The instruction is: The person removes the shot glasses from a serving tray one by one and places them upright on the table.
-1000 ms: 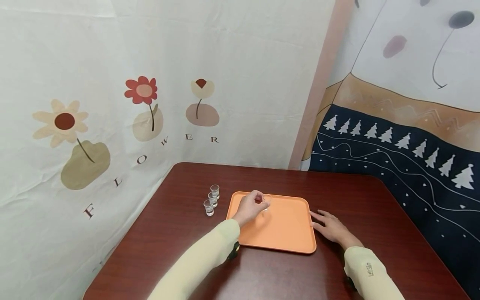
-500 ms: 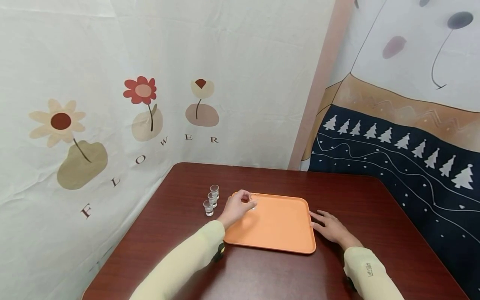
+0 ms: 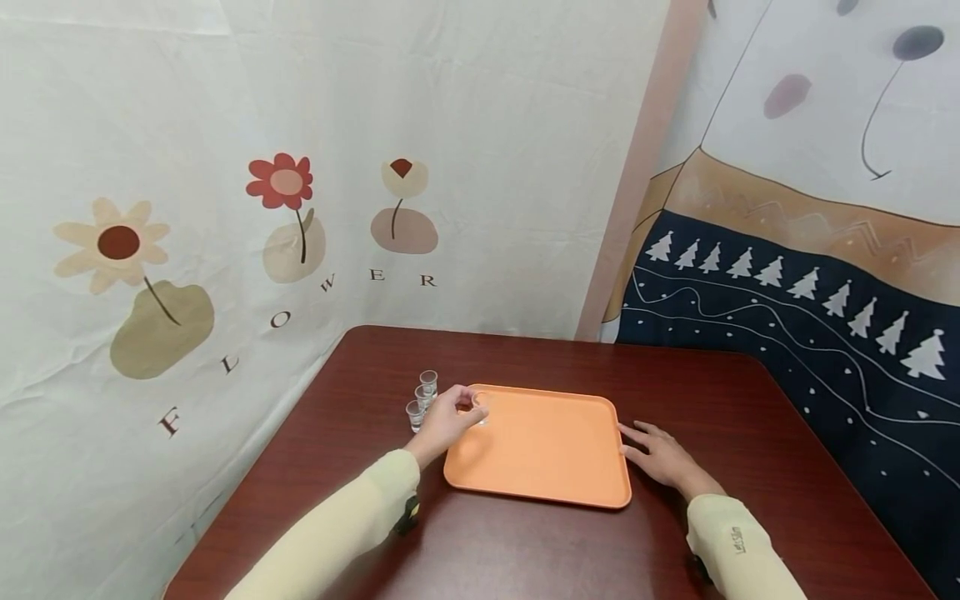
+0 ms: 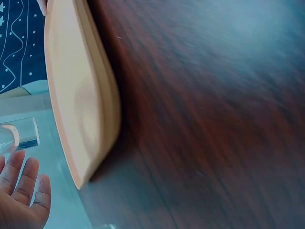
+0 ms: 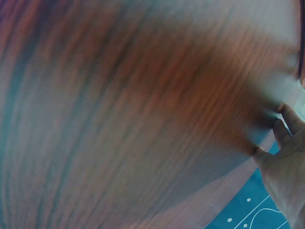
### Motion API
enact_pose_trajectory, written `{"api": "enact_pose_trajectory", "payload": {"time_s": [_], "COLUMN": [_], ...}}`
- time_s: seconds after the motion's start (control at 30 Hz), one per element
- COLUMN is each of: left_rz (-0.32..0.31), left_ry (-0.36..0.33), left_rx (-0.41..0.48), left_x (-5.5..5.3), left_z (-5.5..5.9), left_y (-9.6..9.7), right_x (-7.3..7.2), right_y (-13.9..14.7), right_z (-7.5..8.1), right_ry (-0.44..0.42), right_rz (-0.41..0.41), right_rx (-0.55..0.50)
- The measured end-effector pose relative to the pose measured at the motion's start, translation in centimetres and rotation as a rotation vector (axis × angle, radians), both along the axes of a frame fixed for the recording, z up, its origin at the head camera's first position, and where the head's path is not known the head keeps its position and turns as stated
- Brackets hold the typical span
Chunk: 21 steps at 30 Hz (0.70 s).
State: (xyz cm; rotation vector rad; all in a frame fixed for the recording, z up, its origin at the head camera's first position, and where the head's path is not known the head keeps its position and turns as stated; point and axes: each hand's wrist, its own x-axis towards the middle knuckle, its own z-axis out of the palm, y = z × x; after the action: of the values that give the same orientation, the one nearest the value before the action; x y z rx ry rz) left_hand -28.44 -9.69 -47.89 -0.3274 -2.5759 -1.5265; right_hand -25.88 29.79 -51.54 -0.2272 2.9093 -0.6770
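My left hand (image 3: 448,421) pinches a small clear shot glass (image 3: 481,408) between thumb and fingers, over the left side of the orange tray (image 3: 547,450). In the left wrist view the glass (image 4: 28,133) lies sideways in the picture above the fingers, off the tray's surface. Just left of that hand, three more shot glasses (image 3: 416,414) stand in a row on the table, partly overlapped by the hand. My right hand (image 3: 660,454) rests on the table with spread fingers, fingertips at the tray's right edge; it holds nothing.
The dark red wooden table (image 3: 525,550) carries the tray near its middle. Behind it hangs a white cloth (image 3: 510,167) with printed flowers, and a dark blue cloth (image 3: 750,325) with trees hangs at the right.
My left hand has moved left with the shot glass, from over the tray's upper middle to its left side. My right hand has stayed in place.
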Motion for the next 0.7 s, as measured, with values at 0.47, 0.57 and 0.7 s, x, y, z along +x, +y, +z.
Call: {"api": "enact_pose_trajectory", "payload": {"time_s": [0.47, 0.57, 0.7], "left_rz": [0.103, 0.117, 0.138], "left_ry": [0.001, -0.012, -0.020], "left_rx": [-0.036, -0.042, -0.064], "left_x": [1.9, 2.4, 2.9], "left_z": [-0.3, -0.5, -0.8], "left_y": [-5.5, -6.6, -7.9], "right_x": [0.1, 0.1, 0.2], "right_y": [-0.2, -0.2, -0.1], "right_z": [0.2, 0.2, 0.3], "right_ry": [-0.003, -0.003, -0.006], "right_rz": [-0.010, -0.007, -0.008], "right_rx": [-0.007, 0.000, 0.003]}}
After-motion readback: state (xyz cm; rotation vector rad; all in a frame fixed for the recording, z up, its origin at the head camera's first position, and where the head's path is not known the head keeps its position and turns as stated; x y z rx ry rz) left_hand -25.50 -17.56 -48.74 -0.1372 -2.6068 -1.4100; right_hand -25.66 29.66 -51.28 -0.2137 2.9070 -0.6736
